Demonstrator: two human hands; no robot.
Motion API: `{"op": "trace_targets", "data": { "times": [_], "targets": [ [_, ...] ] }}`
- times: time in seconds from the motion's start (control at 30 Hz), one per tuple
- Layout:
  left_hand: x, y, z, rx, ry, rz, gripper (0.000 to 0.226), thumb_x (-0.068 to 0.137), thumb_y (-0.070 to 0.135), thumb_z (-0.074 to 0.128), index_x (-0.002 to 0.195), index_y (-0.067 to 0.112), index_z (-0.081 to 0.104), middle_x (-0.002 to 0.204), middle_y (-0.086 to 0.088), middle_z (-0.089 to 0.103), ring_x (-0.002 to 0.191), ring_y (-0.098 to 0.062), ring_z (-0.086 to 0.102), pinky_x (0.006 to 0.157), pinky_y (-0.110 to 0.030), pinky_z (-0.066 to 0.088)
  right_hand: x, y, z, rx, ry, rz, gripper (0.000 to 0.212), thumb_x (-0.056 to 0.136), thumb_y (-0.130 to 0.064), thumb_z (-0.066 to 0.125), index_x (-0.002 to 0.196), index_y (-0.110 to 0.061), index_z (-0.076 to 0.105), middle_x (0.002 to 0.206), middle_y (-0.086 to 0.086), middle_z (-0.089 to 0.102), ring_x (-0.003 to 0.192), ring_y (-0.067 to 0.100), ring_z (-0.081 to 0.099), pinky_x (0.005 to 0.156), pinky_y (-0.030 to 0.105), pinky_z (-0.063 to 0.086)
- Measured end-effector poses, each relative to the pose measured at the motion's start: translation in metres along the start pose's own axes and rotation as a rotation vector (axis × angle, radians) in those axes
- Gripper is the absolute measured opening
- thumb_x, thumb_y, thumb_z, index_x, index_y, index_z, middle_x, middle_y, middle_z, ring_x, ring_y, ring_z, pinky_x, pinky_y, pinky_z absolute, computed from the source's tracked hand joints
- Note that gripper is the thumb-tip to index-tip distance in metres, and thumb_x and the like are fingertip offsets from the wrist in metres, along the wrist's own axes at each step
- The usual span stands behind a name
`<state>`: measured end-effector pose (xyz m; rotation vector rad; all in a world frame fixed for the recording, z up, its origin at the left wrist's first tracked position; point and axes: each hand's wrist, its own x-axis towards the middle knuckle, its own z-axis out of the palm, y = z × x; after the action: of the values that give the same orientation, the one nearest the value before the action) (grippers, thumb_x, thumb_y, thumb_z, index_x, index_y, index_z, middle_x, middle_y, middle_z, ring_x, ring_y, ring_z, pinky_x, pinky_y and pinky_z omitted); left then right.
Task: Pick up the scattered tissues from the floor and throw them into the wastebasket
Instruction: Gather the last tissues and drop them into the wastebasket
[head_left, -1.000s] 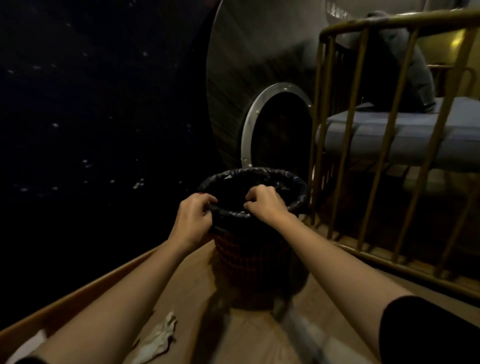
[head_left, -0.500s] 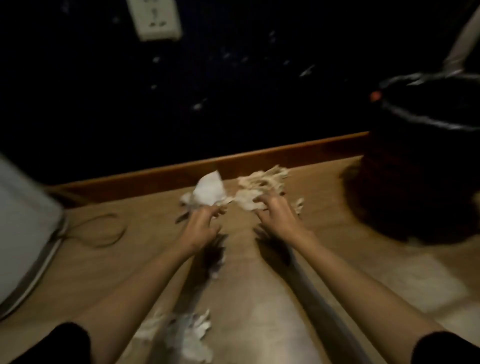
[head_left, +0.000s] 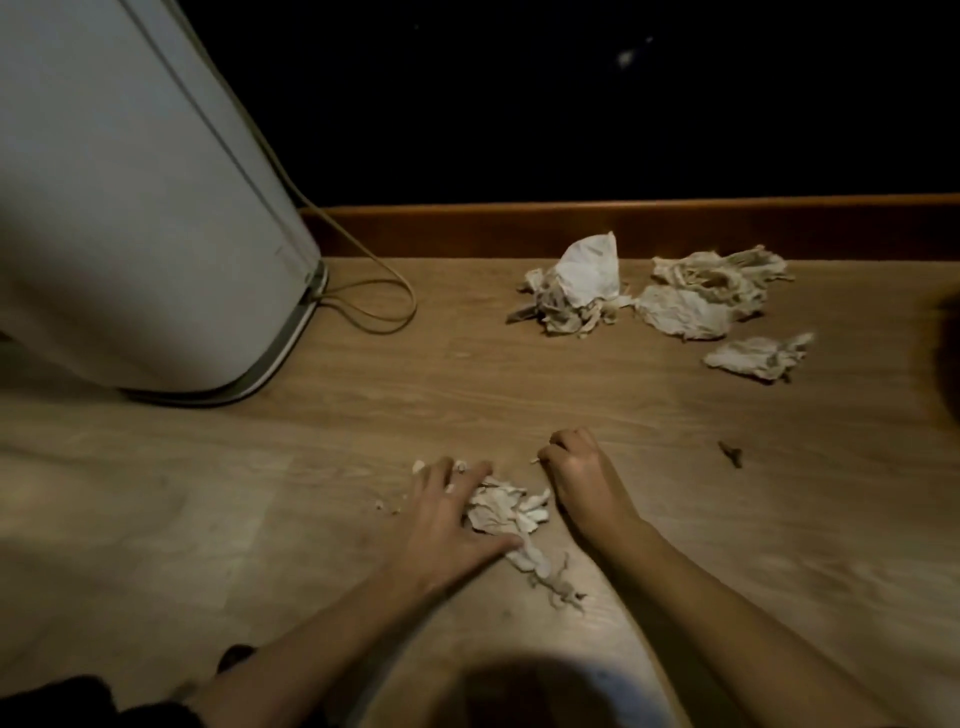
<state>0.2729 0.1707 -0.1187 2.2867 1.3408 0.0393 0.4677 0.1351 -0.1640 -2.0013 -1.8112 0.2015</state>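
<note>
Low in the middle of the frame, the left hand (head_left: 447, 514) lies spread and flat on a crumpled tissue (head_left: 506, 512); the right hand (head_left: 576, 475) is curled closed just beside it, whether pinching a scrap I cannot tell. Gathering is under way; next comes closing the fingers and lifting. That tissue trails toward lower right. More tissues (head_left: 670, 296) lie upper right by the baseboard (head_left: 467, 228).
</note>
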Motion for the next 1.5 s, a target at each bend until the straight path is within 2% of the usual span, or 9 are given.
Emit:
{"op": "trace_targets", "data": {
  "times": [0.17, 0.3, 0.43, 0.57, 0.67, 0.9, 1.07, 1.3, 1.5],
  "targets": [
    [-0.010, 0.017, 0.036, -0.006, 0.084, 0.197, 0.044, 0.085, 0.035, 0.059, 0.129, 0.030, 0.049, 0.133, -0.012, 0.046, 0.125, -0.027, 0.041, 0.102, -0.038, 0.041, -0.007, 0.000, -0.015, 0.080, 0.011, -0.021, 0.014, 0.074, 0.006, 0.065, 0.084, -0.002, 0.071, 0.084, 0.016, 0.067, 0.083, 0.033, 0.058, 0.068, 0.038, 0.053],
    [0.017, 0.021, 0.021, -0.032, 0.075, 0.233, 0.027, 0.082, 0.003, 0.052, 0.103, 0.012, 0.067, 0.106, -0.015, 0.064, 0.103, -0.032, 0.056, 0.085, -0.034, 0.043, -0.004, -0.002, -0.041, 0.234, 0.035, 0.120, 0.017, 0.078, 0.007, 0.062, 0.086, -0.003, 0.073, 0.090, 0.016, 0.070, 0.088, 0.030, 0.062, 0.081, 0.032, 0.048],
    [0.040, 0.013, -0.015, -0.162, 0.126, 0.190, 0.022, 0.078, 0.004, 0.058, 0.092, 0.016, 0.071, 0.106, -0.010, 0.072, 0.101, -0.025, 0.065, 0.081, -0.025, 0.050, -0.027, -0.019, -0.062, 0.318, -0.011, 0.137, 0.015, 0.080, 0.001, 0.064, 0.090, -0.007, 0.073, 0.093, 0.009, 0.069, 0.088, 0.019, 0.060, 0.081, 0.020, 0.040],
    [0.040, -0.004, -0.045, -0.174, 0.149, 0.119, 0.023, 0.073, 0.006, 0.071, 0.094, 0.015, 0.073, 0.105, -0.013, 0.072, 0.098, -0.025, 0.066, 0.071, -0.016, 0.036, -0.088, -0.039, -0.042, 0.316, -0.225, -0.003, 0.023, 0.088, -0.020, 0.058, 0.110, -0.016, 0.063, 0.110, 0.000, 0.054, 0.098, 0.011, 0.047, 0.085, 0.021, 0.041],
    [0.031, -0.031, -0.055, -0.079, 0.100, 0.085, 0.028, 0.070, 0.005, 0.074, 0.096, 0.015, 0.074, 0.104, -0.015, 0.071, 0.098, -0.030, 0.066, 0.069, -0.016, 0.033, -0.111, -0.043, -0.024, 0.262, -0.244, -0.123, 0.020, 0.090, -0.013, 0.050, 0.104, -0.016, 0.063, 0.106, 0.001, 0.055, 0.095, 0.014, 0.048, 0.081, 0.027, 0.046],
    [0.002, -0.073, -0.070, -0.039, 0.253, -0.122, 0.023, 0.070, 0.001, 0.070, 0.093, 0.006, 0.073, 0.098, -0.021, 0.070, 0.093, -0.034, 0.064, 0.078, -0.030, 0.044, -0.015, -0.060, -0.008, 0.311, -0.098, -0.075, 0.010, 0.081, 0.001, 0.060, 0.085, 0.000, 0.068, 0.091, 0.018, 0.065, 0.088, 0.032, 0.059, 0.077, 0.037, 0.047],
    [-0.012, -0.087, -0.074, -0.024, 0.336, -0.178, 0.025, 0.071, -0.003, 0.068, 0.093, 0.007, 0.072, 0.100, -0.019, 0.070, 0.097, -0.033, 0.064, 0.083, -0.032, 0.047, 0.036, -0.115, 0.035, 0.365, -0.098, -0.135, 0.016, 0.086, -0.003, 0.054, 0.096, -0.002, 0.067, 0.101, 0.018, 0.063, 0.097, 0.032, 0.056, 0.081, 0.036, 0.043],
    [-0.005, -0.075, -0.075, -0.048, 0.331, -0.114, 0.038, 0.067, -0.007, 0.065, 0.102, 0.009, 0.069, 0.102, -0.020, 0.069, 0.098, -0.034, 0.063, 0.080, -0.023, 0.038, -0.005, -0.128, 0.064, 0.250, -0.178, -0.431, 0.009, 0.085, -0.006, 0.053, 0.084, -0.004, 0.062, 0.093, 0.015, 0.057, 0.091, 0.029, 0.051, 0.068, 0.038, 0.045],
    [0.030, -0.006, -0.046, -0.168, 0.084, 0.172, 0.049, 0.072, 0.001, 0.067, 0.119, 0.016, 0.063, 0.120, -0.014, 0.062, 0.105, -0.021, 0.061, 0.083, 0.004, 0.030, -0.011, -0.056, 0.006, 0.333, 0.032, -0.153, 0.013, 0.077, -0.002, 0.060, 0.086, -0.008, 0.067, 0.092, 0.013, 0.066, 0.090, 0.027, 0.056, 0.081, 0.032, 0.046]
  ]
}}
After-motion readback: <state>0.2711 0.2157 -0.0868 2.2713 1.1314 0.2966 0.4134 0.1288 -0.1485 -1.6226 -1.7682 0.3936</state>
